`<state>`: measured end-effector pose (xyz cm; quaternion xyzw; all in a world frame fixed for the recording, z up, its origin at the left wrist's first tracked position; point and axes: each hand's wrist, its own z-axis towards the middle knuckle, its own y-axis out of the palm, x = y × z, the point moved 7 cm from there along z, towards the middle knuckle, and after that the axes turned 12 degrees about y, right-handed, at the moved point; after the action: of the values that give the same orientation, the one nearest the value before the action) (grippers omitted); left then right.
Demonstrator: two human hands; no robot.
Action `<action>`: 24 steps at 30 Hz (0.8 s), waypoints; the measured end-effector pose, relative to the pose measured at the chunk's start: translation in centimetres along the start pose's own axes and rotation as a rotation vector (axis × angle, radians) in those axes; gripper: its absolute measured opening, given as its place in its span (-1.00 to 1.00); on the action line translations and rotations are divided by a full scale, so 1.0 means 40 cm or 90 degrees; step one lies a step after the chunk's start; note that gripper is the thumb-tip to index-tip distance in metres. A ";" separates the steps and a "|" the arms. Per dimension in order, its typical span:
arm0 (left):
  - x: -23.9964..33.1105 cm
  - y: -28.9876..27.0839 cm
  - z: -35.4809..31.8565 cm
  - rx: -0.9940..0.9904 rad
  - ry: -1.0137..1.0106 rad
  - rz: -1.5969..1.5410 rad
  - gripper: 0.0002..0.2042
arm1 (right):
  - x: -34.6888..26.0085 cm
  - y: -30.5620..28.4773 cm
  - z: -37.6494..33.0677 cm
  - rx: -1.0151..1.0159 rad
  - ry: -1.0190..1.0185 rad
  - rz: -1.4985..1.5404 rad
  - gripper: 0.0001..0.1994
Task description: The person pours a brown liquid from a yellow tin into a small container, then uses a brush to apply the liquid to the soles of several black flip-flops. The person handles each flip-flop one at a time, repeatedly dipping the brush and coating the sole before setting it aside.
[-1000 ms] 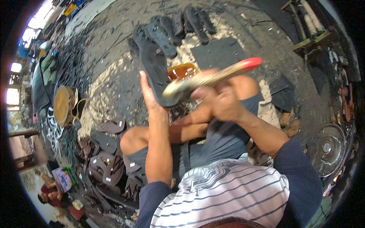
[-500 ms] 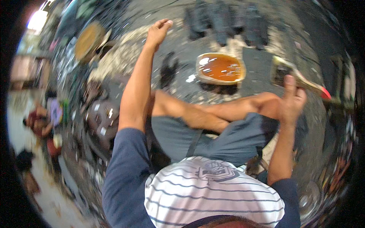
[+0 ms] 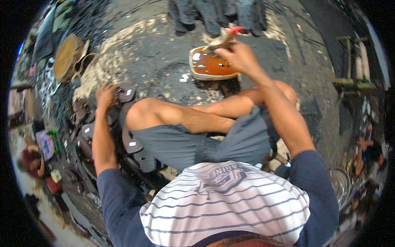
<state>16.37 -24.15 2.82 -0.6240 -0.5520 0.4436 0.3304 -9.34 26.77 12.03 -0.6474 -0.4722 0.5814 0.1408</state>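
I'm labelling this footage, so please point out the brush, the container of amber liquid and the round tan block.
Brush (image 3: 224,39), head view: pale handle.
Container of amber liquid (image 3: 213,77), head view: near rim.
Round tan block (image 3: 67,59), head view: flat face.

**Workspace Filmed Steeply Downward From the Head**

The view is taken by a fisheye camera worn on the head, aimed down and forward. The striped shirt (image 3: 234,206) is seen closest, at the lower edge; the left hand (image 3: 106,96) and right hand (image 3: 240,57) are framed farther off, with the floor (image 3: 138,11) spread out beyond.
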 end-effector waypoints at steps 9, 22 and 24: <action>0.149 -0.539 -0.262 0.567 0.026 -0.290 -0.74 | -0.048 -0.085 -0.065 0.317 -0.201 0.141 -0.71; 0.522 -0.500 -0.396 0.431 -0.067 -0.336 -0.15 | -0.169 -0.552 -0.191 0.160 -0.197 0.392 -0.74; 0.501 -0.563 -0.387 0.503 -0.061 -0.520 -0.20 | -0.192 -0.612 -0.236 0.313 -0.255 0.488 -0.73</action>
<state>21.62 0.60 25.37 -0.1681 -0.5550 0.4804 0.6580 -10.98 36.87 37.36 -0.5976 -0.0668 0.7985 -0.0278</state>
